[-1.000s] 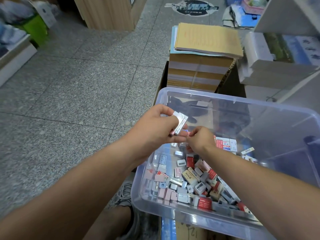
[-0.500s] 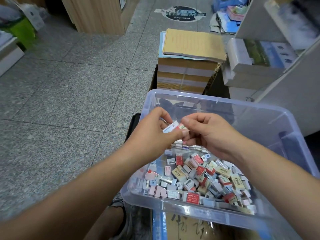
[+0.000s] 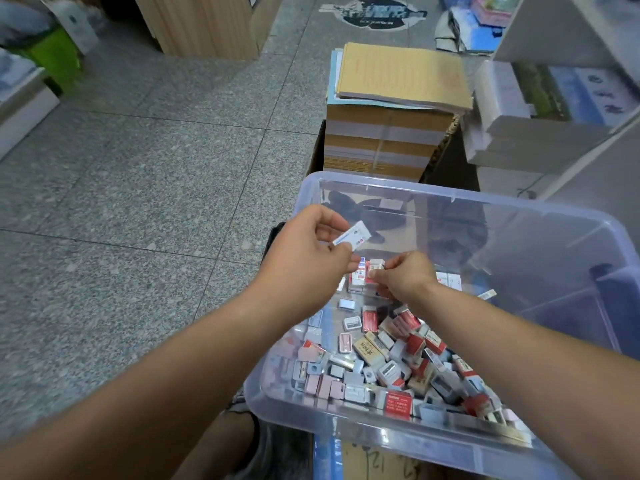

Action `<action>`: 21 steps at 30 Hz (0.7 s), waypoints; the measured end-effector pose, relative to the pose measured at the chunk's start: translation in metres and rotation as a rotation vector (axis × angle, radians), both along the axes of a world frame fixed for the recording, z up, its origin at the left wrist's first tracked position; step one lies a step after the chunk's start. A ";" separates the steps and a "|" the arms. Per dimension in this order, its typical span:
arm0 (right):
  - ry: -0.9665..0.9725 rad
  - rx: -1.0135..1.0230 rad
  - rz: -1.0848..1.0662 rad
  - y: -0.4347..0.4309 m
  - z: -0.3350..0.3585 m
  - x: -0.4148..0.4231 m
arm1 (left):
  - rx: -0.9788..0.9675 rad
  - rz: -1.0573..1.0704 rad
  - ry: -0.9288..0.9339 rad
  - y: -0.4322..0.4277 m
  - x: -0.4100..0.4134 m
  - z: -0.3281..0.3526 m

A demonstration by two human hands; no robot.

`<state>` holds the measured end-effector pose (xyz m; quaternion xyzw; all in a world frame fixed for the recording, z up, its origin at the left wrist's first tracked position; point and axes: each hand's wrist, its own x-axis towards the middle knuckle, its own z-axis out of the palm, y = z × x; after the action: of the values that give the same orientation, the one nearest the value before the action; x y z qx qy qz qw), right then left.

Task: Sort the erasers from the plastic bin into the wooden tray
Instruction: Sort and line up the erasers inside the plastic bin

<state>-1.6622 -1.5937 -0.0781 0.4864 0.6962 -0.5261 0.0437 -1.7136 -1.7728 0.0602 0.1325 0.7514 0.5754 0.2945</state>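
A clear plastic bin (image 3: pixel 519 209) sits in front of me, its floor covered with several small erasers (image 3: pixel 384 362) in red, white, pink and tan wrappers. My left hand (image 3: pixel 308 258) is over the bin's near left corner, pinching a flat white eraser (image 3: pixel 353 236) between thumb and fingers. My right hand (image 3: pixel 403 275) is just to its right, lower in the bin, fingers closed on a small white and red eraser (image 3: pixel 375 266). More white erasers (image 3: pixel 358 277) stand between the two hands. No wooden tray is in view.
A tall stack of tan paper pads (image 3: pixel 391 109) stands behind the bin. White shelving with boxes (image 3: pixel 540 126) is at the right. Grey tiled floor (image 3: pixel 138 188) spreads to the left, with a wooden cabinet (image 3: pixel 204 26) at the back.
My right hand has dropped from beside the left hand down toward the erasers in the bin and closed on one. The left hand still holds its white eraser. The view has shifted slightly.
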 end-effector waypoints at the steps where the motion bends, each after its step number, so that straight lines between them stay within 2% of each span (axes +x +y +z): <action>1: 0.007 0.008 -0.016 0.000 -0.005 -0.003 | 0.005 -0.002 0.000 0.000 0.000 0.000; 9: -0.102 0.197 0.093 0.005 -0.012 -0.002 | -0.024 -0.009 0.032 0.003 0.000 -0.002; 11: -0.060 0.175 0.105 0.003 0.001 0.000 | -0.031 0.001 0.042 0.003 0.000 -0.003; 13: 0.085 0.011 0.063 -0.004 0.024 0.004 | -0.043 0.021 0.058 0.004 0.000 -0.006; 16: 0.359 -0.471 -0.039 -0.018 0.069 0.013 | -0.053 0.063 0.119 0.006 0.003 -0.008; 17: 0.418 -0.573 -0.042 -0.022 0.084 0.016 | -0.056 0.072 0.138 0.007 0.004 -0.007; 18: 0.459 -0.615 -0.021 -0.026 0.096 0.020 | -0.055 0.075 0.148 0.007 0.006 -0.007; 21: 0.508 -0.576 0.038 -0.030 0.117 0.030 | -0.081 0.028 0.156 0.007 0.011 -0.004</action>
<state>-1.6326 -1.6239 0.0389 0.2953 0.5175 -0.8030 0.0142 -1.7025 -1.7660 0.0566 0.1544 0.7964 0.5368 0.2320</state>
